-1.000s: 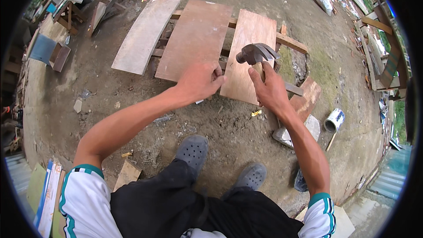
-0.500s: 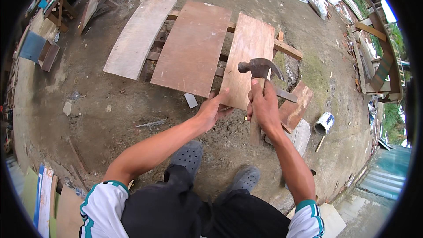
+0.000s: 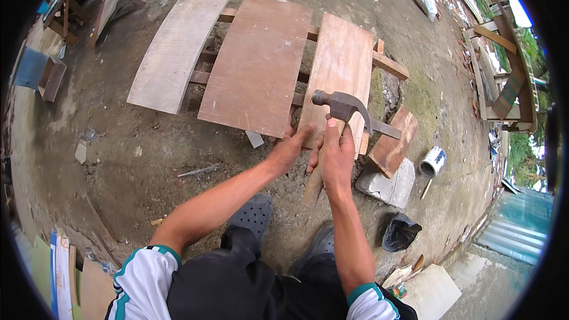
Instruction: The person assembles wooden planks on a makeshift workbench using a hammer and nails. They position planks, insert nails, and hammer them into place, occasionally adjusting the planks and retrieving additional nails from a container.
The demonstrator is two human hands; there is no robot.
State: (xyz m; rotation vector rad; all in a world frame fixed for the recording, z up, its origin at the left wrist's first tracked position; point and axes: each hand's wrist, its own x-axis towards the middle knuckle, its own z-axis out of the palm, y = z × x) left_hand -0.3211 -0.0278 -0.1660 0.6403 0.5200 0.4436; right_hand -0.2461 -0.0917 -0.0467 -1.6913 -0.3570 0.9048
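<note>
Claw hammer raised over three boards on bare ground.

Laid side by side across wooden rails, three boards, the right board nearest both hands. Pressed flat at its near end, left hand, grip open, likely steadying the wood or something under the fingers, hidden from view. Closed around the wooden handle, right hand, hammer head poised just above that board's near edge. Beside a stone block, small white can. No nail made out.

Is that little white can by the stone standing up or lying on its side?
On its side. The white can lies on the dirt with its round open mouth facing sideways, beside the stone block.
</note>
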